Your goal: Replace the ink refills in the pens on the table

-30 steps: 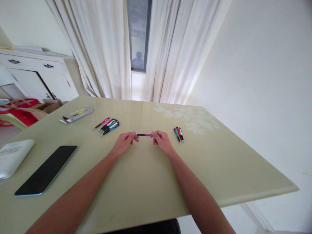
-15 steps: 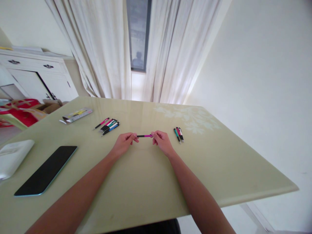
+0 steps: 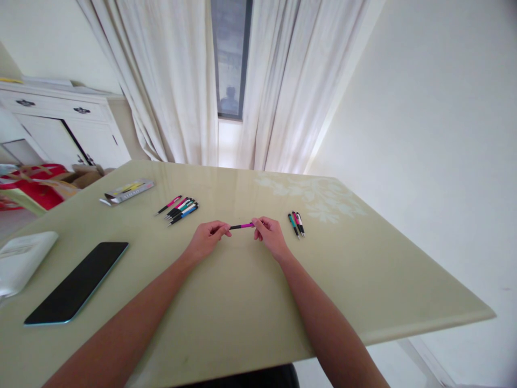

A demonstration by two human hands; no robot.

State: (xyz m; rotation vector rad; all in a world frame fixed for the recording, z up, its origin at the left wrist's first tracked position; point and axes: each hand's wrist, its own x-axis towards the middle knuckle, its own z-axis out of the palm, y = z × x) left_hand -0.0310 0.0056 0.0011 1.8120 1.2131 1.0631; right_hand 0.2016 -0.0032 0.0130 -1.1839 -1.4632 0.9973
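Pink pen (image 3: 242, 226) now slightly aslant

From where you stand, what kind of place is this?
Probably a room in a home: white curtains, a white cabinet with drawers, and a flower-printed table where the left hand and right hand hold a pink pen.

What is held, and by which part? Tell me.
A pink-and-black pen, pinched at both ends: the left hand on its black end, the right hand on its pink end.
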